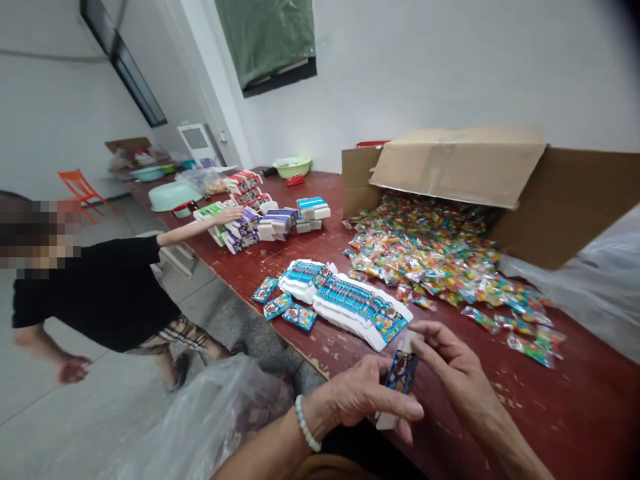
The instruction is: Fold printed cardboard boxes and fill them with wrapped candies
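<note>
My left hand point(370, 393), with a beaded bracelet at the wrist, is closed around a small blue printed candy box point(401, 369). White flaps stick out at both ends of the box. At its upper end the fingers of my right hand point(445, 353) pinch the white flap. Just beyond lies a fanned row of flat blue candy boxes point(350, 303) on the red table. Several blue boxes point(299, 316) rest to the left of that row. A heap of small clear candy packets point(425, 260) spills toward my right hand.
A large cardboard carton point(460, 167) lies tipped behind the packets. Stacks of purple boxes point(277, 223) and red boxes point(247, 187) stand farther along the table point(565, 413). At the left, a person in black point(105, 293) reaches toward them. A clear plastic bag point(215, 420) sits below the table edge.
</note>
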Available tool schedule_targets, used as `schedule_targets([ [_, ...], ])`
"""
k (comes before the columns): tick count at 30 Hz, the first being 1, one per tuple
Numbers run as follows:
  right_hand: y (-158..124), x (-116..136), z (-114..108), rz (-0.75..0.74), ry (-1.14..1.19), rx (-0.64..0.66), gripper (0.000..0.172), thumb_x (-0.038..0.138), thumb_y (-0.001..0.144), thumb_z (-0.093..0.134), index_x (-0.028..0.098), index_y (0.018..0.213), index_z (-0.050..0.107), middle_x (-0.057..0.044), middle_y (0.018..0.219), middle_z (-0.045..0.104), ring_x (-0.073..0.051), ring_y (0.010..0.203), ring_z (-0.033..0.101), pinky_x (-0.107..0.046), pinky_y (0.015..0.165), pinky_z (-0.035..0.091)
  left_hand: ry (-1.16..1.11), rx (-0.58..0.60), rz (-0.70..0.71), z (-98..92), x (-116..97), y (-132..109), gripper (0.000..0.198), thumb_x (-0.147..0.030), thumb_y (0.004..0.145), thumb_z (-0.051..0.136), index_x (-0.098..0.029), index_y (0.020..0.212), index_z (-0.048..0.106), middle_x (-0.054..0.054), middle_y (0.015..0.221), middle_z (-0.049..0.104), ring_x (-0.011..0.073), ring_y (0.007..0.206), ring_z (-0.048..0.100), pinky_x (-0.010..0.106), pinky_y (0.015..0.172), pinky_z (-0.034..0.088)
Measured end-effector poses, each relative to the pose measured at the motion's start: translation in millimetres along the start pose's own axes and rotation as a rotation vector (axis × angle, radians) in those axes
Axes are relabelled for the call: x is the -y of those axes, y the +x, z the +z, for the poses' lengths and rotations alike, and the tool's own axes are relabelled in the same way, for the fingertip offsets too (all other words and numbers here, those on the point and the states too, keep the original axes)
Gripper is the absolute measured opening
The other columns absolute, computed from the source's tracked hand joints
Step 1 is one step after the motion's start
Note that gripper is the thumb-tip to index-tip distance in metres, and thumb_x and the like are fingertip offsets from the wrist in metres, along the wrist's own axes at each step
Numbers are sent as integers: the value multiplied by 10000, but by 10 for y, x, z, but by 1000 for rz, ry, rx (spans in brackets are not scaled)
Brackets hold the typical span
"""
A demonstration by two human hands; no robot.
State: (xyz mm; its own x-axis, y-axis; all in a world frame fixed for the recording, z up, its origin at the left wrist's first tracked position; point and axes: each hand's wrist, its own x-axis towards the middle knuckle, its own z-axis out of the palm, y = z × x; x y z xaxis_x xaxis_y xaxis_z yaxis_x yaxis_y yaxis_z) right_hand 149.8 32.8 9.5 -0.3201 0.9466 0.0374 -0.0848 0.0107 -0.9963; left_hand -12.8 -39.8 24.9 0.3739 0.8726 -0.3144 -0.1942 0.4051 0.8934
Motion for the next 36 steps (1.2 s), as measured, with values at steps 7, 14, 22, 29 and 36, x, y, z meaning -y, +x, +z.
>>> schedule_targets([
  [7, -144, -107, 134, -125, -176, -133, 604, 441, 781, 744, 274, 1310, 505, -106, 1114, 634, -256, 928, 634, -388, 758, 553, -3, -186, 140, 22, 44, 50, 133, -373, 695, 793, -255, 731, 742, 12, 669, 644, 171, 582, 581, 330, 645, 512],
  [14, -120, 57, 85, -516, -660, 5, 196, 283, 847, 701, 248, 1032, 647, -91, 1105, 567, -263, 1075, 576, -416, 928, 494, -28, -274, 172, -83, 96, 130, 328, -392, 652, 862, -148, 783, 686, -11, 698, 612, 108, 620, 524, 218, 592, 434],
  [22, -41, 81, 53, -322, -445, 132, 60, 256, 856, 695, 212, 825, 669, -24, 852, 652, -161, 759, 593, -268, 662, 461, 171, -208, 120, -89, 111, 98, 299, -400, 747, 786, -133, 826, 677, 8, 732, 635, 140, 671, 566, 240, 609, 445],
  [29, -72, -65, 14, -125, -214, 112, 136, 280, 812, 728, 215, 888, 635, 10, 800, 654, -149, 728, 591, -261, 658, 463, -9, -331, 301, -124, 170, 67, 527, -363, 785, 779, -233, 1203, 486, 18, 960, 717, 179, 828, 697, 284, 719, 568],
  [36, -174, -188, 323, 15, 223, -121, 312, 311, 723, 806, 227, 959, 620, 9, 881, 696, -146, 798, 647, -262, 738, 523, -55, -513, 480, 49, 255, 25, 506, -268, 797, 772, -232, 1216, 491, 23, 958, 746, 150, 827, 706, 232, 703, 568],
])
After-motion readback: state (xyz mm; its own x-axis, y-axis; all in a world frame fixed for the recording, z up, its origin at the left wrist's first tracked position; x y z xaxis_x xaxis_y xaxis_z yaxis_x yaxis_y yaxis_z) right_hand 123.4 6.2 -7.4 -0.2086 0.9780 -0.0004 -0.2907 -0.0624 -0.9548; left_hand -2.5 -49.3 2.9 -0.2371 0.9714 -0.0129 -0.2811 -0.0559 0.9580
